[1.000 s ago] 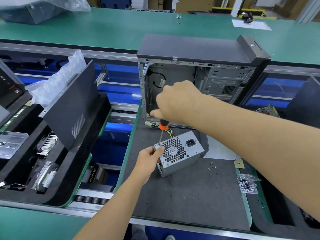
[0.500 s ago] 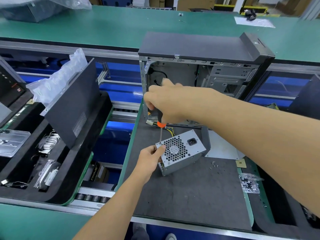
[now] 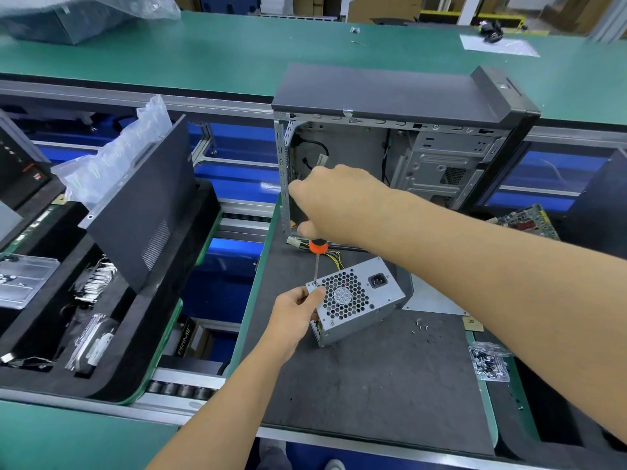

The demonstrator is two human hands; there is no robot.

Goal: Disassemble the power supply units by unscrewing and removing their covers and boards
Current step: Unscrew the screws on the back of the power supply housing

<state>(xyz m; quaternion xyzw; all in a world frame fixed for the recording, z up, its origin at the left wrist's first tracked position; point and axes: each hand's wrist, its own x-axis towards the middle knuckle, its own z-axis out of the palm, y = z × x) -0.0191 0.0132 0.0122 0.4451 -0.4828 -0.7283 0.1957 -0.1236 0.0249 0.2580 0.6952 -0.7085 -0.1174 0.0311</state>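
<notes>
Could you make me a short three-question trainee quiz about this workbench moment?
1. True or false: the right hand holds an orange-collared screwdriver with its tip at a corner of the grey metal power supply box.
2. What steadies the box? A) left hand B) a clamp C) nothing
3. Fill in: the small loose screws lie on the dark grey ____.

Key: 1 true; 2 A; 3 mat.

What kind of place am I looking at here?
Probably an electronics teardown line: an opened grey metal computer case, a silver power supply box being unscrewed, and green conveyor-style benches.
</notes>
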